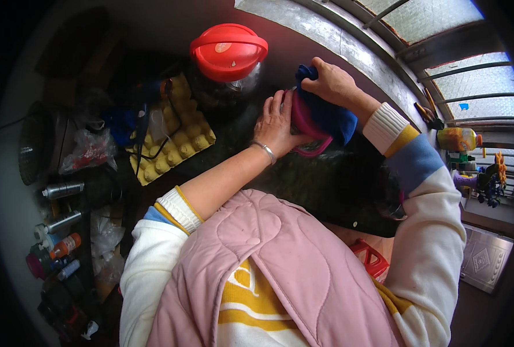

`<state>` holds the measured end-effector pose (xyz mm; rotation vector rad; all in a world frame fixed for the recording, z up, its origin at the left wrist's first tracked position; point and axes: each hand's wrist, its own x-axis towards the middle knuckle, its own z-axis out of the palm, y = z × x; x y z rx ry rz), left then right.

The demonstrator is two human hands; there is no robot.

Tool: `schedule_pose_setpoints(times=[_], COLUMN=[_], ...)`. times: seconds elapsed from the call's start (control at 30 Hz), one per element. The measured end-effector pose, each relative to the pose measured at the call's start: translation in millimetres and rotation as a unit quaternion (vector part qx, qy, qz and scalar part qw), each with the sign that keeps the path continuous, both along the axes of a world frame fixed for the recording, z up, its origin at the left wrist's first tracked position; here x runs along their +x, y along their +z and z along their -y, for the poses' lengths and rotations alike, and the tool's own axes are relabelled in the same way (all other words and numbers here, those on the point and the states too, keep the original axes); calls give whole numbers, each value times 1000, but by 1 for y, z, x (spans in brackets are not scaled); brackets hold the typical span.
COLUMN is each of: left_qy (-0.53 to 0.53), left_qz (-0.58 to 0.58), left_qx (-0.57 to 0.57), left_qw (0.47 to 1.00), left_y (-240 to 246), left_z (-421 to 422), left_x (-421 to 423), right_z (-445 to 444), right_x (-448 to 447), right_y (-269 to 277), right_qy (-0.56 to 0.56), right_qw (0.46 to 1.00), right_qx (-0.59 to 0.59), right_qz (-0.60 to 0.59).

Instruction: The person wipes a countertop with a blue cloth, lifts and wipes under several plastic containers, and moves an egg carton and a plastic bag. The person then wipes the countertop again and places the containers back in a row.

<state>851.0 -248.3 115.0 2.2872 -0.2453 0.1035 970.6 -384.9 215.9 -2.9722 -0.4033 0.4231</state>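
Note:
My left hand (pixel 275 126) is spread around a container with a pink lid (pixel 309 126), thumb on the near side and fingers on the far side. A dark blue cloth (pixel 332 115) hangs over the right part of that lid. Bunched cloth is pinched in my right hand (pixel 332 82), above and to the right of the container. Most of the container's body is hidden by the lid, the cloth and my left hand. Just beyond my left hand stands a clear jar with a red handled lid (pixel 228 52).
A yellow egg tray (pixel 179 147) with a dark cord across it lies left on the dark tabletop (pixel 317 182). Bottles and cans, among them an orange bottle (pixel 66 245), crowd the far left. Along the right run a ledge (pixel 309 21) and barred windows. A red stool (pixel 369 258) stands below.

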Motion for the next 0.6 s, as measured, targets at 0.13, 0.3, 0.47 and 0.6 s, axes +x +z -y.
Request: schedule_pose_setpoints(times=[0.13, 0.3, 0.47, 0.6], left_qy=[2, 2, 9, 1], left_qz=[-17, -22, 26, 17], left_qx=[6, 4, -7, 11], left_qw=[1000, 1000, 1000, 1000], left_y=[7, 6, -2, -3], left_z=[-4, -4, -4, -6], left_x=[-1, -1, 0, 3], right_z=[5, 16, 5, 15], right_x=[25, -5, -56, -79], right_y=[-7, 18, 5, 2], right_qy=[-55, -27, 165, 267], right_qw=[997, 985, 969, 951], right_qx=[9, 46, 38, 73], right_qz=[61, 164, 182, 141])
